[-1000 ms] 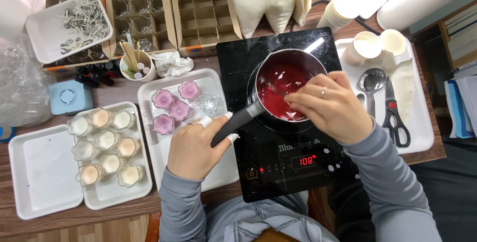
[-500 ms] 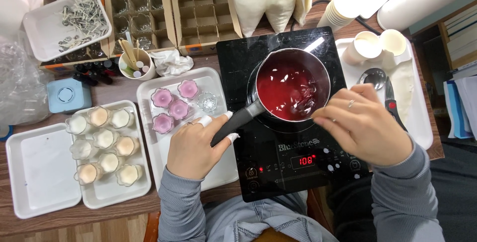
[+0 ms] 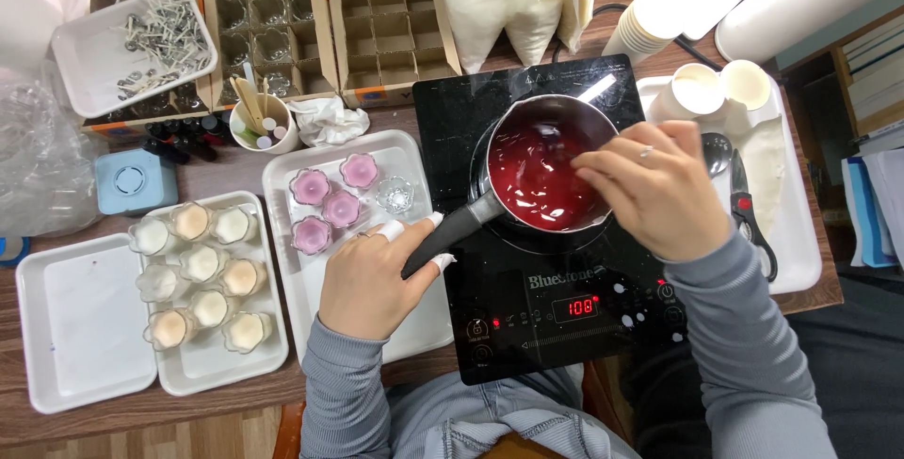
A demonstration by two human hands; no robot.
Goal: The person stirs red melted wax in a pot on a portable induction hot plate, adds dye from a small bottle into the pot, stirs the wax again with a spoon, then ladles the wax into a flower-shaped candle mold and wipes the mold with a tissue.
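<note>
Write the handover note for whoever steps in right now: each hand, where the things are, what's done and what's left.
Left hand grips the black handle of the saucepan, which sits on the induction hob, switched on. Right hand is over the pan's red liquid; whether it holds anything cannot be seen. Done: four pink glass cups are filled on the middle tray. Left: one clear cup beside them is empty.

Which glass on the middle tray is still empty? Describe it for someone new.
Find the black induction hob; the white tray lies just left of it. At its top stand four flower-shaped glasses. Three hold pink wax; the clear glass, nearest the hob, is empty.
</note>
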